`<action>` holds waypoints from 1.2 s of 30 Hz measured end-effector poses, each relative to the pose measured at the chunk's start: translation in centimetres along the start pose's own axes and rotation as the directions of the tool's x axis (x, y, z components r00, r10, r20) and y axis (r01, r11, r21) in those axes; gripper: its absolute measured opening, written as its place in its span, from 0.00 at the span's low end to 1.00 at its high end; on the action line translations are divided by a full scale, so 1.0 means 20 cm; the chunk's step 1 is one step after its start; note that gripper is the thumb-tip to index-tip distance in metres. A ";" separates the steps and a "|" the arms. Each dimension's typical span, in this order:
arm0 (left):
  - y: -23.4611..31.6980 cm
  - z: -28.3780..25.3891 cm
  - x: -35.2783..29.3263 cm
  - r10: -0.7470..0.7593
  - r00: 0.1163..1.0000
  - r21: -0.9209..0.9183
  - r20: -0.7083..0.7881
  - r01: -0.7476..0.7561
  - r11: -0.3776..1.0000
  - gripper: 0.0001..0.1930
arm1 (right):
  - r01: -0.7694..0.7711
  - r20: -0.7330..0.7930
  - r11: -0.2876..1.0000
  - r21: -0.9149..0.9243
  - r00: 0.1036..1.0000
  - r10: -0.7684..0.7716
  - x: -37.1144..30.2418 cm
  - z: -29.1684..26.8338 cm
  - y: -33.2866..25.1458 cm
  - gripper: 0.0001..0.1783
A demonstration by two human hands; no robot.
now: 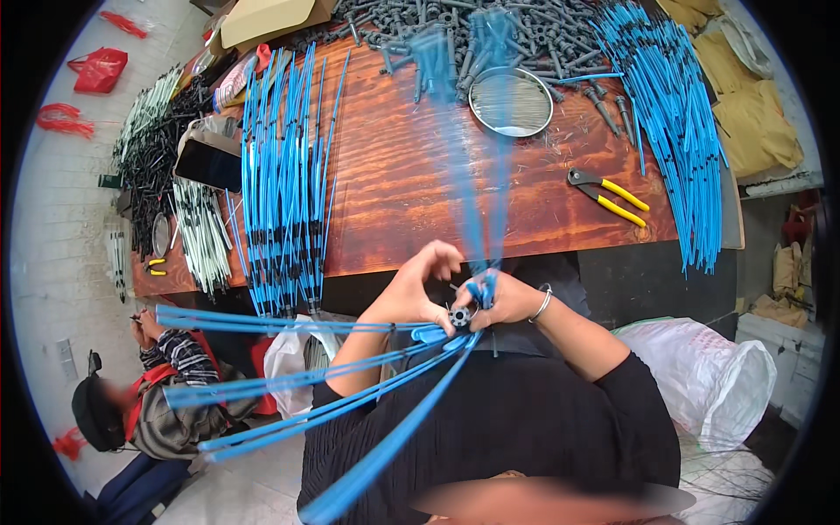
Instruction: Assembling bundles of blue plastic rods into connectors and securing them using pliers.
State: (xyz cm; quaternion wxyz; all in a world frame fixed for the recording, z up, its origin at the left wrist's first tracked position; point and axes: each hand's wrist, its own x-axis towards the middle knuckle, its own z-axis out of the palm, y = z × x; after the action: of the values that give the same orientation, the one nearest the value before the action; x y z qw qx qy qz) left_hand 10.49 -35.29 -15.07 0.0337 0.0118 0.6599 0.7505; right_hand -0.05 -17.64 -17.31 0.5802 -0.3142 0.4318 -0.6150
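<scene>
My right hand (507, 300), with a bracelet on its wrist, grips the blue rods close to a small notched grey-black hub (459, 317) in front of my chest. Several long blue rods (289, 381) fan out from the hub to the left and toward me. Others stretch away over the table, smeared by motion. My left hand (420, 284) curves around the hub's left side. Its thumb tip is at the hub, while its fingers are bent and stand apart from the thumb. What lies under my right fingers is hidden.
The wooden table (394, 175) holds blue rod bundles (284, 175), another blue pile (674, 140), grey tubular parts (542, 35), a round dish of thin wires (511, 101) and yellow-handled pincers (608, 197). A white sack (700, 376) stands at right. A person (166, 394) sits at lower left.
</scene>
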 end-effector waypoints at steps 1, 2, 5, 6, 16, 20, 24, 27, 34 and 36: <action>0.03 -0.02 0.05 0.008 0.999 0.117 0.054 -0.014 0.993 0.45 | 0.001 0.034 1.000 -0.005 0.999 -0.001 0.01 -0.01 0.03 0.14; 0.06 -0.04 0.10 0.011 0.994 0.233 0.108 -0.036 0.972 0.48 | 0.002 0.068 1.000 -0.010 0.998 -0.002 0.02 -0.03 0.06 0.14; 0.06 -0.09 0.16 0.009 0.991 0.301 0.131 -0.049 0.952 0.49 | 0.004 0.064 1.000 0.019 0.998 -0.005 0.04 -0.01 0.03 0.14; 0.03 -0.11 0.17 0.011 0.994 0.246 0.110 -0.038 0.968 0.48 | -0.002 0.012 0.998 0.055 1.000 0.001 0.04 0.00 0.00 0.15; 0.09 0.21 -0.17 0.441 0.609 0.465 -0.659 -0.131 0.875 0.23 | 0.105 -0.449 0.989 -0.106 0.882 -0.142 0.12 0.16 0.07 0.16; 0.05 0.21 -0.19 0.235 0.694 0.411 -0.681 0.095 0.907 0.25 | 0.183 -0.507 0.965 -0.188 0.823 -0.255 0.16 0.24 0.19 0.15; -0.03 0.13 -0.22 0.093 0.764 0.160 -0.638 0.014 0.987 0.22 | 0.038 -0.470 0.987 -0.157 0.876 -0.109 0.13 0.22 0.19 0.18; -0.03 0.08 -0.22 -0.001 0.818 0.030 -0.575 0.022 0.999 0.19 | 0.074 -0.117 0.997 -0.001 0.990 -0.074 0.12 0.16 0.08 0.22; -0.07 0.04 -0.21 0.123 0.871 0.175 -0.475 -0.043 0.984 0.16 | -0.007 -0.134 1.000 -0.015 0.991 0.005 0.05 0.09 0.16 0.23; -0.06 0.04 -0.21 0.105 0.875 0.171 -0.473 -0.025 0.985 0.16 | 0.016 -0.168 1.000 -0.005 0.986 -0.016 0.06 0.10 0.18 0.22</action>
State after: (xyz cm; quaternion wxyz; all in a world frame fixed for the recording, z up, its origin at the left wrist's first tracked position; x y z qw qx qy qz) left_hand 14.75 -34.63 -16.13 -0.1572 -0.1495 0.7048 0.6754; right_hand 3.15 -18.93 -19.81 0.5360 -0.2656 0.4780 -0.6432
